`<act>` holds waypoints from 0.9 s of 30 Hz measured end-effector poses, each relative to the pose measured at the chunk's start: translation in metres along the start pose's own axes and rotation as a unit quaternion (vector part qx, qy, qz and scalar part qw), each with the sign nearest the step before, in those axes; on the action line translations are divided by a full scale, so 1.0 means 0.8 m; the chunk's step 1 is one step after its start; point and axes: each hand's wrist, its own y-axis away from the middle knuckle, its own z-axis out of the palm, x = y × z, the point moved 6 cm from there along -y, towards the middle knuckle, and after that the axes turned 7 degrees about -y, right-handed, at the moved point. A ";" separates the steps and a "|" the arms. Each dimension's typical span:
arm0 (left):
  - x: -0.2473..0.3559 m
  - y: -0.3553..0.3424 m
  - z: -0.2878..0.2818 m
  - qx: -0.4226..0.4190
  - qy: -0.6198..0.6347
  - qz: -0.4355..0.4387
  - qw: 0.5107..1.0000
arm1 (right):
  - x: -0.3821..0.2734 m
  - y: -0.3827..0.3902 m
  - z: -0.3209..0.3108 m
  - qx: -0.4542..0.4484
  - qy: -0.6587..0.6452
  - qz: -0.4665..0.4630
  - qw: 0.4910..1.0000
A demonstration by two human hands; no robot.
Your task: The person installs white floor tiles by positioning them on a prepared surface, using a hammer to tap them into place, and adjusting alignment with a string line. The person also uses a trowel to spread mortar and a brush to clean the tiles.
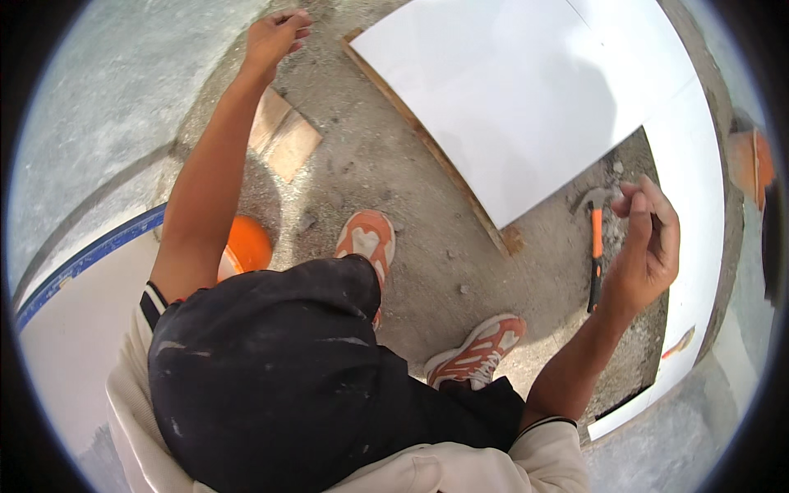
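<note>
My left hand (278,39) is raised at the upper left, its fingers curled inward; anything between them is too small to make out. Below it lie pale tile or board offcuts (283,135). My right hand (648,246) is held up at the right, thumb and fingers drawn together in a pinch whose contents I cannot make out. Just left of it, a claw hammer (597,238) with an orange and black handle lies on the rough floor. Between my hands, a large white tile (493,107) sits with one corner toward me, wood strip (436,152) showing along its left edge.
More white tiling (694,205) runs down the right side, with a small brush-like tool (679,343) on it. An orange bucket (749,164) stands at the far right. An orange rounded object (248,244) and a blue straight bar (90,261) are at my left. Gritty floor (411,230) surrounds my shoes.
</note>
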 end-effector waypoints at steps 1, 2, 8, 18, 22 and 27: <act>0.000 0.007 0.003 -0.013 0.003 -0.010 1.000 | 0.002 0.001 -0.002 0.008 -0.016 0.011 1.000; 0.001 0.011 0.005 -0.020 -0.003 -0.013 1.000 | 0.003 0.003 -0.003 0.016 -0.028 0.012 0.999; 0.001 0.021 0.015 -0.034 -0.012 -0.007 0.999 | 0.009 0.010 -0.003 0.013 -0.029 0.014 0.999; 0.037 0.019 0.050 -0.054 -0.037 0.061 0.996 | 0.161 0.038 -0.039 0.144 -0.143 0.297 0.933; 0.082 0.005 0.101 -0.108 -0.094 0.169 0.975 | 0.224 0.070 -0.007 0.121 -0.203 0.392 0.889; 0.122 -0.015 0.167 -0.128 -0.114 0.206 0.963 | 0.248 0.073 0.037 0.116 -0.257 0.415 0.865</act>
